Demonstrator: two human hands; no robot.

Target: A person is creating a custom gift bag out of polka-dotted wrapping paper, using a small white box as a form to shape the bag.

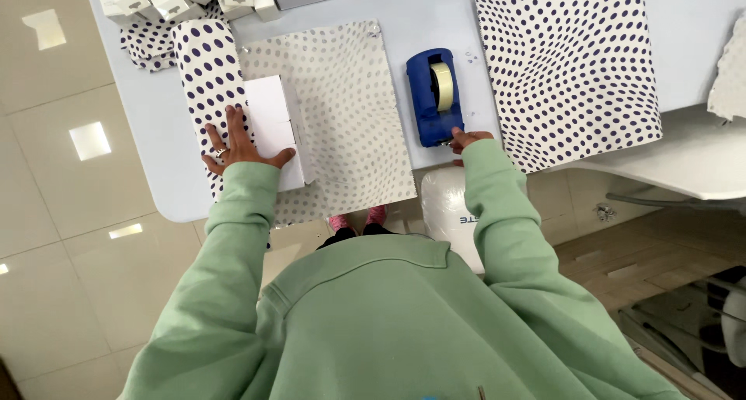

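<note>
Blue tape dispenser (pixel 434 97) at right hand's (pixel 468 140) curled fingertips; left hand (pixel 239 145) flat on paper-wrapped box (pixel 268 128).

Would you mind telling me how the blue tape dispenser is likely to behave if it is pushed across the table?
The blue tape dispenser looks chunky and flat-based, so it probably slides rather than tips. The right hand touches its near end; the smooth table likely offers little grip.

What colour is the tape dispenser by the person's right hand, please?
Blue, holding a pale yellowish roll of tape; the tape dispenser shows clearly in the head view.
</note>
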